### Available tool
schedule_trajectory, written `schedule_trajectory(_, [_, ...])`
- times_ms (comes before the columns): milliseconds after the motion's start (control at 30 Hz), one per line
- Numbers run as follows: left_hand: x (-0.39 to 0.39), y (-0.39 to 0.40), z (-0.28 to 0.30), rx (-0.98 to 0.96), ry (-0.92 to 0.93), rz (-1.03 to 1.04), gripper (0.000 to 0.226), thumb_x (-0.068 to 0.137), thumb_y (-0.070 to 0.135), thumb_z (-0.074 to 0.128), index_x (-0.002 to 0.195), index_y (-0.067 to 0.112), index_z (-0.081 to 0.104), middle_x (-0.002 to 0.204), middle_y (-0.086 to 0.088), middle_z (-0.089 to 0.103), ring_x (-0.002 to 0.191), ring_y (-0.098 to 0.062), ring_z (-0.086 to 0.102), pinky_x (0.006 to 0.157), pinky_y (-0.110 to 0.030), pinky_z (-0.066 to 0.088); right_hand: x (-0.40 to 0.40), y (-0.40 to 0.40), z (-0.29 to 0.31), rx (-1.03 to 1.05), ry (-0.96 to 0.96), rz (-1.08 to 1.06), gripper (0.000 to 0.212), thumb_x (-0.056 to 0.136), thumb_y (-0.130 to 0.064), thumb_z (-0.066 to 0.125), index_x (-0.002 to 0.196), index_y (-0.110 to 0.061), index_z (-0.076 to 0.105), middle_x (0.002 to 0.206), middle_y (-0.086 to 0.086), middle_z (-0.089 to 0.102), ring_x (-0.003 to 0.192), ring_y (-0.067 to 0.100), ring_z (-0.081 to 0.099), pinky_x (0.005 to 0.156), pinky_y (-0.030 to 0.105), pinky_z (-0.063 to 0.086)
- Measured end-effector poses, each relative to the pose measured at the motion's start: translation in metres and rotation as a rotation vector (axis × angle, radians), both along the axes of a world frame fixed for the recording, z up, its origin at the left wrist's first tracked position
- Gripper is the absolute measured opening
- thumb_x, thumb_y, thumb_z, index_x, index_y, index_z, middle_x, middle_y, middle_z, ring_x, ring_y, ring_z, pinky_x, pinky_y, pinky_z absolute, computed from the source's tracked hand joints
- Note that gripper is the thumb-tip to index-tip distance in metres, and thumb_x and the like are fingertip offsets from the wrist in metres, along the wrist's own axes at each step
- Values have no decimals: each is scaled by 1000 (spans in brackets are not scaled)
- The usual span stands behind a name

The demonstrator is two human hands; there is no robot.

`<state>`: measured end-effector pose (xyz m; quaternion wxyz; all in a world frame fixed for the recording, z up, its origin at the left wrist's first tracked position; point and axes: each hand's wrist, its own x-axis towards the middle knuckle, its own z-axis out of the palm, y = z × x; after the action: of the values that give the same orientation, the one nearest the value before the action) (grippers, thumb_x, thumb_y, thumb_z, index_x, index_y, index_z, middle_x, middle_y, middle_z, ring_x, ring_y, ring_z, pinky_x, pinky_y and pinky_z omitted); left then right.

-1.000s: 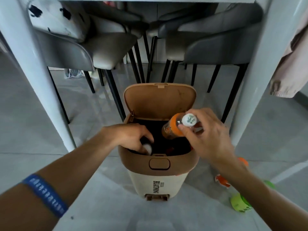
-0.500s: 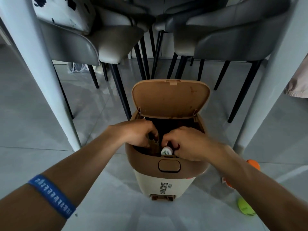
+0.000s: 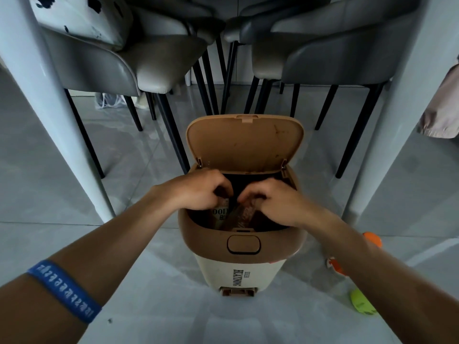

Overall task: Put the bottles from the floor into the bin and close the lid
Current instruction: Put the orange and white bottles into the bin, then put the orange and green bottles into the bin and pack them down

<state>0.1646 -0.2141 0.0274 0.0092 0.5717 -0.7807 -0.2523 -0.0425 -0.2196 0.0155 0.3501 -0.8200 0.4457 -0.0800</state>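
The pedal bin has a cream body and a brown top, and it stands on the floor between my arms. Its brown lid is tipped up and back. Both hands reach into the opening. My left hand curls over the top of a bottle with a pale printed label. My right hand curls over a brownish bottle beside it. Both bottles lean inside the bin against its dark liner. On the floor to the right lie an orange bottle and a green bottle, partly hidden by my right forearm.
White table legs stand on either side of the bin. Grey chairs with thin black legs crowd close behind it. A pale cloth hangs at the right edge. The floor is grey tile.
My right hand carried the orange-labelled bottle from above the bin down into the opening. Both hands now sit lower inside, and the bottle caps are covered by my fingers.
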Motion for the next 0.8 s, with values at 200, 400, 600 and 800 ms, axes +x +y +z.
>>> schedule_trajectory(200, [-57,-1,20,-119,270,24,27,90,17,65,113,31,70,107,12,71,96,1,64,81,-21,51,-60,29,16,-300,-329,-291,25,90,-7,58,97,-26,73,91,-17,70,85,-4,65,75,9,49])
schedule_trajectory(400, [-170,27,36,-231,457,-114,28,88,13,65,113,23,71,102,10,71,94,-3,66,79,-19,55,-166,62,-17,-382,-364,-689,21,80,-10,58,88,-23,72,87,-12,70,82,3,66,72,20,50])
schedule_trajectory(600, [-285,34,-31,-146,178,-205,59,86,24,62,143,22,46,149,-1,47,131,-23,49,105,-31,40,-244,89,-74,-255,280,-798,50,84,-28,61,134,-27,52,142,3,49,120,33,50,93,37,44])
schedule_trajectory(800, [-321,30,-96,-80,-164,-322,77,87,14,65,152,22,25,163,-2,15,140,-33,33,108,-48,39,-263,106,-106,-244,321,-692,35,93,-20,49,126,-25,59,123,2,63,108,31,60,78,35,48])
